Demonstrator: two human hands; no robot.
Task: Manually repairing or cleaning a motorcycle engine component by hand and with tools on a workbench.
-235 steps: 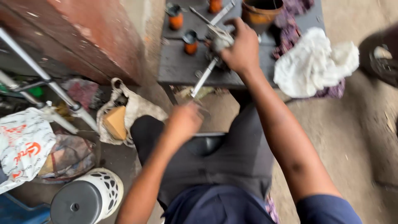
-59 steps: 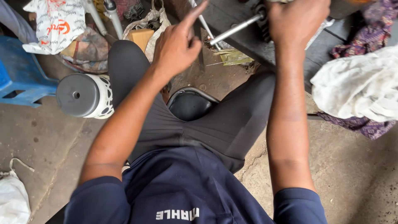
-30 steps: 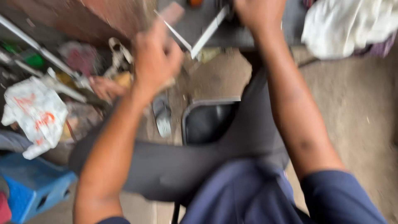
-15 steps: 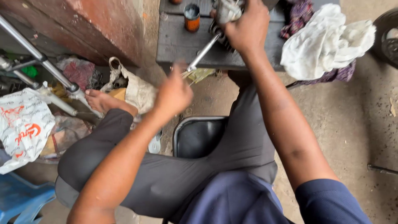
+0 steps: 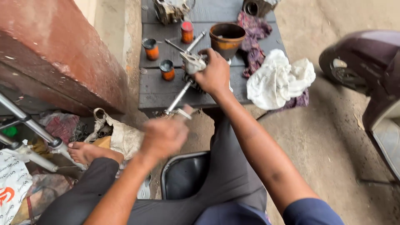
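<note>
The right hand (image 5: 214, 75) is clamped around the grimy metal head (image 5: 192, 63) of a long steel rod (image 5: 180, 95), pinning it on the dark plank tabletop (image 5: 156, 93). The rod slopes off the near edge toward the left hand (image 5: 163, 136), which is blurred in mid-swing just below the rod's lower end; it looks curled into a loose fist, thumb up, but I cannot tell whether it grips anything. By the look of it, the step in hand is working or knocking the rod's free end while the head is held firm. A next move would call for the right hand's grip not slipping and for the left to meet the rod squarely. Around the head stand three small orange pots (image 5: 168, 70), a brown bowl (image 5: 227, 39) and a white rag (image 5: 279, 79). A black stool (image 5: 183, 177) shows between the knees
</note>
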